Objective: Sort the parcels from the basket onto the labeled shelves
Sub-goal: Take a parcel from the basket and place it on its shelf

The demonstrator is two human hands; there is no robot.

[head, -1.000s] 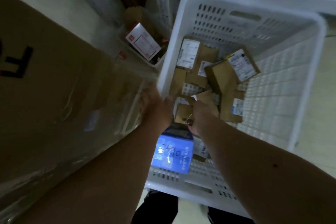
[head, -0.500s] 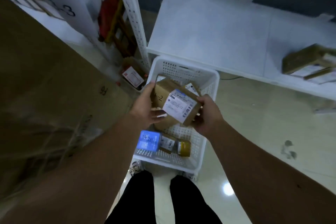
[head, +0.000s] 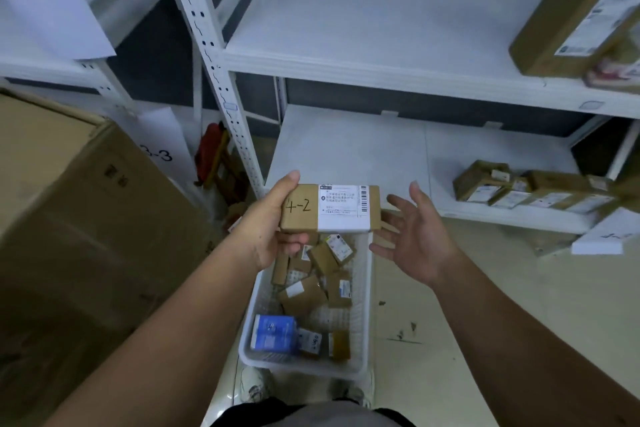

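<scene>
Left hand [head: 266, 232] grips a parcel [head: 330, 208] marked 4-2, held above the basket [head: 363, 305]; right hand [head: 412, 236] is released, fingers spread beside it. Several parcels [head: 530, 192] sit on the low shelf [head: 346, 149], but plenty remain in the basket. A big carton [head: 79, 218] crowds the left.
</scene>
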